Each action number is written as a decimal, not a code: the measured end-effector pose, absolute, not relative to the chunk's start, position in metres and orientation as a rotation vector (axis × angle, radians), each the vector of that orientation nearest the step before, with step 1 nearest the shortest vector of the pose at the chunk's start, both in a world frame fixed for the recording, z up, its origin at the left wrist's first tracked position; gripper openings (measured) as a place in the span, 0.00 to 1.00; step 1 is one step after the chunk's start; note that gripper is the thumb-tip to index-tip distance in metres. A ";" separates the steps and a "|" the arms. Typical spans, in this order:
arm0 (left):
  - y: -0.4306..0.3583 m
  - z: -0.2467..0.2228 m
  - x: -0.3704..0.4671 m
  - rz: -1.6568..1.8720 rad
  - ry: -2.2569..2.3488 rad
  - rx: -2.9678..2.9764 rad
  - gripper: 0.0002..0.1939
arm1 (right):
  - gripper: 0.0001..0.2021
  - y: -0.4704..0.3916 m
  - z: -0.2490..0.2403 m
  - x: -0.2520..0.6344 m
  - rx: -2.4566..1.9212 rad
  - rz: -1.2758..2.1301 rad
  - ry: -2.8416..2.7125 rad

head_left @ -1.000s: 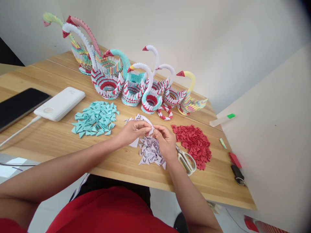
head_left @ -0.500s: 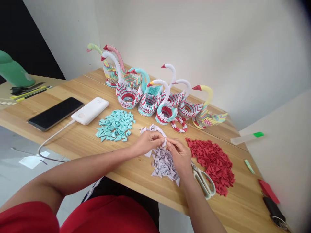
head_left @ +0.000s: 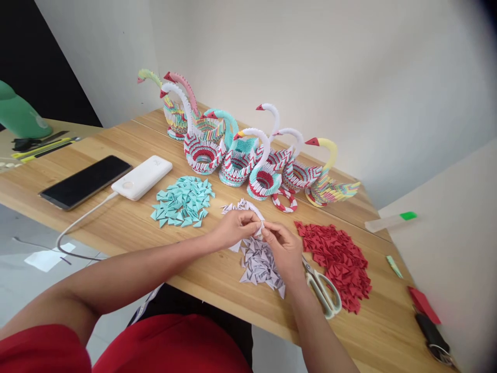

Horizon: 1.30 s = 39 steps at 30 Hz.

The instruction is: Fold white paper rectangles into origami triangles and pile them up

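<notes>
By the lilac pile (head_left: pixel 259 263), your left hand (head_left: pixel 235 228) and right hand (head_left: pixel 285 251) pinch white paper (head_left: pixel 260 227), each grip closed. Scissors (head_left: pixel 315 275) lie right of the pile.

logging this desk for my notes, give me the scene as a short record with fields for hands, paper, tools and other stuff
left hand: pinching the near end of a curved white paper strip
right hand: fingertips at that same end, meeting the left's
loose folded pieces: teal pile, pale lilac pile, red pile
tool: scissors, lying between right hand and red pile
models: paper swans, grouped behind the piles
ring: red-and-white ring, in front of the swans
electronics: phone beside white power bank
</notes>
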<state>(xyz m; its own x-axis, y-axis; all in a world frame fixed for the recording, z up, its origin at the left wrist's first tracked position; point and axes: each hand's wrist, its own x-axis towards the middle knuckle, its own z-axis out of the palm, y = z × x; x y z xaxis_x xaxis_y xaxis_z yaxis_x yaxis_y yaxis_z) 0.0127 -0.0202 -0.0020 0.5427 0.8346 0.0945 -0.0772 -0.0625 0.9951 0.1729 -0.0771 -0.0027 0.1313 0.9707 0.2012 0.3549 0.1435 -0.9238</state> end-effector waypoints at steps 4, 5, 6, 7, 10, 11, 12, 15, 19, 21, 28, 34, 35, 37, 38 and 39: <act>-0.020 -0.006 0.015 0.847 0.636 1.354 0.08 | 0.14 -0.077 -0.008 0.173 -1.418 0.824 -1.390; -0.020 -0.006 0.015 0.840 0.630 1.349 0.08 | 0.15 -0.077 -0.008 0.173 -1.415 0.830 -1.397; -0.020 -0.004 0.014 0.834 0.628 1.351 0.08 | 0.15 -0.077 -0.008 0.173 -1.413 0.832 -1.408; -0.021 -0.003 0.014 0.828 0.629 1.362 0.08 | 0.16 -0.077 -0.008 0.173 -1.413 0.831 -1.417; -0.022 0.002 0.011 0.821 0.619 1.392 0.11 | 0.17 -0.077 -0.007 0.173 -1.423 0.815 -1.422; -0.022 0.003 0.011 0.822 0.609 1.392 0.12 | 0.17 -0.077 -0.007 0.174 -1.426 0.808 -1.418; -0.022 0.004 0.010 0.821 0.597 1.385 0.11 | 0.17 -0.077 -0.006 0.175 -1.428 0.799 -1.411; -0.023 0.002 0.012 0.809 0.597 1.352 0.10 | 0.17 -0.076 -0.006 0.177 -1.435 0.771 -1.370; -0.021 -0.002 0.014 0.805 0.664 1.313 0.14 | 0.16 -0.076 -0.003 0.177 -1.449 0.731 -1.318; -0.021 -0.003 0.014 0.803 0.652 1.331 0.10 | 0.16 -0.076 -0.002 0.176 -1.442 0.718 -1.316; -0.022 0.004 0.010 0.829 0.653 1.433 0.08 | 0.10 -0.078 -0.001 0.174 -1.396 0.694 -1.281; -0.023 0.008 0.010 0.820 0.705 1.464 0.08 | 0.07 -0.079 -0.001 0.176 -1.372 0.698 -1.337; -0.023 0.008 0.010 0.827 0.701 1.465 0.08 | 0.07 -0.079 0.000 0.176 -1.368 0.702 -1.347; -0.023 0.007 0.010 0.845 0.687 1.491 0.08 | 0.07 -0.079 0.000 0.175 -1.365 0.696 -1.374; -0.023 0.006 0.009 0.854 0.680 1.515 0.08 | 0.06 -0.079 0.001 0.175 -1.364 0.687 -1.389; -0.023 0.005 0.009 0.863 0.676 1.542 0.08 | 0.06 -0.079 0.001 0.174 -1.365 0.678 -1.403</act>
